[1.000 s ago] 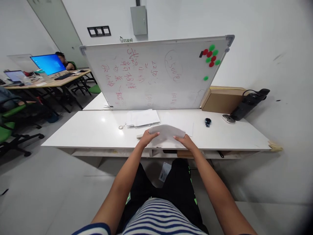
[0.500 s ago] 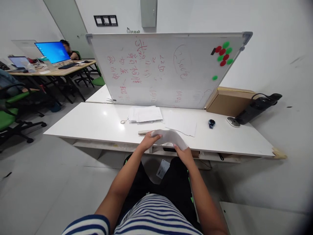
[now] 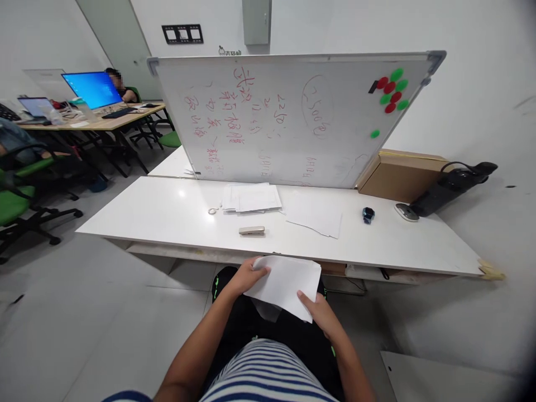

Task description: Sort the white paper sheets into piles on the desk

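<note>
White paper sheets [image 3: 285,282] lie tilted above my lap, in front of the desk's near edge. My left hand [image 3: 248,277] grips their left side, thumb on top and fingers hidden beneath. At the lower right corner my right hand [image 3: 320,312] holds them the same way. Just past the papers, a stapler [image 3: 252,230] rests on the white desk [image 3: 142,209]. Behind it is a stack of papers [image 3: 253,197], and further right lie loose sheets [image 3: 318,220].
A whiteboard [image 3: 276,123] with red writing and round magnets leans behind the desk. To the right are a wristwatch [image 3: 368,215], a computer mouse [image 3: 406,212], a black bottle [image 3: 450,190] and a cardboard box [image 3: 397,176]. A person [image 3: 125,92] sits at a far table.
Both hands have drawn the papers down and toward me, off the desk's edge. The sheets were bent in an arch and now lie flatter. The stapler shows in full.
</note>
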Tool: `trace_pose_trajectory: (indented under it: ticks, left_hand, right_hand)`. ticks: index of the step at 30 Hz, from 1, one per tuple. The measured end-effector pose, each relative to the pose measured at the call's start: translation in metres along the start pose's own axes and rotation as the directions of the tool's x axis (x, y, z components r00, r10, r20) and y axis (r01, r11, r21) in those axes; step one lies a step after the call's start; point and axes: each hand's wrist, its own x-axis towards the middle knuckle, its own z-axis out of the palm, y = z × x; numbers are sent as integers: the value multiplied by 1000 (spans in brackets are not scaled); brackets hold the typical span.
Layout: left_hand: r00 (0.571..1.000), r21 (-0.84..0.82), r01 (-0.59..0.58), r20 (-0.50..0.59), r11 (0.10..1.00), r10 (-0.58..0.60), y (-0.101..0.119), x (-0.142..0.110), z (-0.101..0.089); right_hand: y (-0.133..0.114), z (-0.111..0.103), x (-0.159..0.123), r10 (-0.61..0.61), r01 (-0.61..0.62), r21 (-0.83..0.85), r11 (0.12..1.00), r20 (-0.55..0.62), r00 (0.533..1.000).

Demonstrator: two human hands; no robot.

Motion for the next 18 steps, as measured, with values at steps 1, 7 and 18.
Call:
trace_pose_trajectory:
  ticks: [1,7,18]
  left_hand:
    - [999,15,-35,-21,999,36,2,3,0]
    - [988,19,-101,-114,995,102,-4,18,-2]
    - [963,-53,-61,-266,997,45,-28,14,-4]
  right_hand:
    - [-4,0,2,-14,12,-62,998,-29,999]
    - [-22,-6,17,-137,129,-146,981,-43,990]
    - [-11,6,21,-181,173,-131,976,-53,982]
